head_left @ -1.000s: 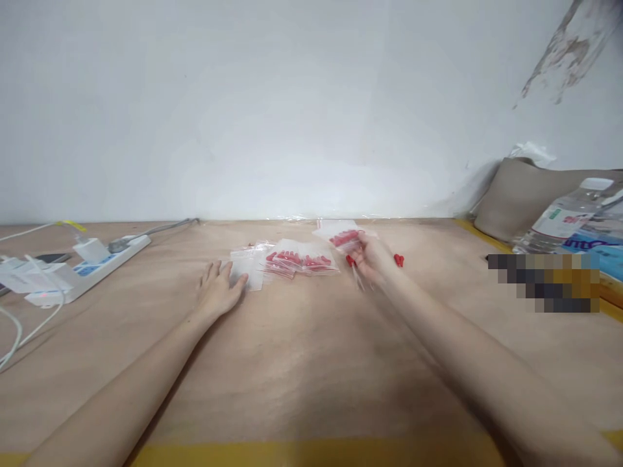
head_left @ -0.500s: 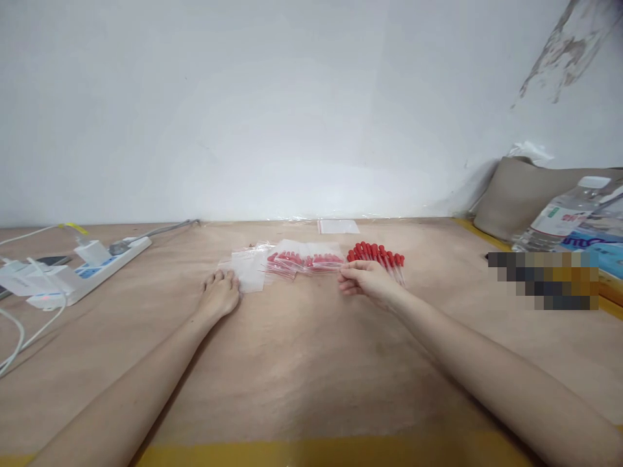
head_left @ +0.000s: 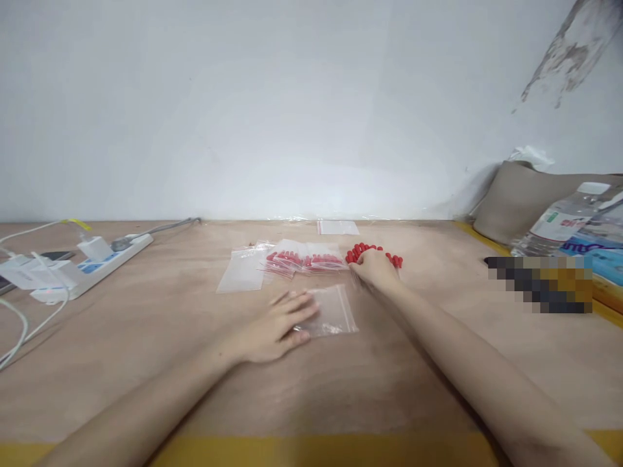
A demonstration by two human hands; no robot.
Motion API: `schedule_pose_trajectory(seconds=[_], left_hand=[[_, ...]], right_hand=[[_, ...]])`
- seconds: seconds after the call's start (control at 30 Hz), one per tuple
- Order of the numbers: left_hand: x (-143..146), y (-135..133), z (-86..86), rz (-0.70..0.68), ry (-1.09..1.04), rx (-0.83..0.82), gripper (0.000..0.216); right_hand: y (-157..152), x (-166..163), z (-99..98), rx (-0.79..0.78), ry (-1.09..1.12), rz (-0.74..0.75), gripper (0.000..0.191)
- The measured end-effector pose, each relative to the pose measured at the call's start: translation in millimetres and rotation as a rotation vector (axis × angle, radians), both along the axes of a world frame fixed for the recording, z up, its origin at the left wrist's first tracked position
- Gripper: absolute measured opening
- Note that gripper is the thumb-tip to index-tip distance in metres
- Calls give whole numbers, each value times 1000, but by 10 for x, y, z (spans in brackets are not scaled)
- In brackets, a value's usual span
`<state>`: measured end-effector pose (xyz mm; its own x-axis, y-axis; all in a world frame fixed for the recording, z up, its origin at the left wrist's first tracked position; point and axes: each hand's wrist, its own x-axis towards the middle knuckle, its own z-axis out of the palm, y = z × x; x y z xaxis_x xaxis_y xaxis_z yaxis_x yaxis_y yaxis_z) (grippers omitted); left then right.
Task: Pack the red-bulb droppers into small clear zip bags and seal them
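Wood-toned table (head_left: 195,305) is running back to a white wall (head_left: 292,110), w/ a scuffed patch (head_left: 574,58) showing upper R. Yellow tape (head_left: 219,451) is edging the front & going up the R side. Nr the middle, a see-thru zip bag (head_left: 335,311) is lying flat, zip end facing R. The L hand (head_left: 285,324) is spreading over its L end, palm down, fingers loosely apart, slightly blurred. Behind & R, the R hand (head_left: 378,269) is curling over a cluster of red-tipped sticks (head_left: 360,249); can't tell if it's gripping any. Just L of these, filled bags (head_left: 318,261) are overlapping, red showing thru; flat whitish bags (head_left: 243,269) are lying beside them, & one white bag (head_left: 339,227) is sitting nr the wall.

Edges: a power strip (head_left: 100,266) w/ plugs is taking up far L; a bottle (head_left: 559,224) & a pixelated dark item (head_left: 540,285) are bounding the R. Open wood is stretching btwn the zip bag & front tape, & btwn the power strip & whitish bags.
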<state>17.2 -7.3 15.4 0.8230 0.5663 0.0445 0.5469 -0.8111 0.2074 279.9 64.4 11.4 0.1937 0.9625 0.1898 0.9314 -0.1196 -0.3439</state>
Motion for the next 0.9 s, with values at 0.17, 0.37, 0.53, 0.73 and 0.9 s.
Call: schedule_pose_trajectory(seconds=[0.17,0.37,0.53,0.73,0.9], left_hand=[[54,-31,-256,-19,3,-13,51],[12,-42,-168,110,-110,51,41],[-124,54,-138,96,-202,99,41],[-177,119,-222,16,-162,1,43],[-162,105,-210,25,-125,-28,43]], right_hand=[[143,-127,28,-35,-10,-33,21],[2,42,132,85,131,-2,20],[-389,218,-34,481,942,77,35],[-708,183,-282,336,1297,53,81],[-690,75,-353,307,1277,70,92]])
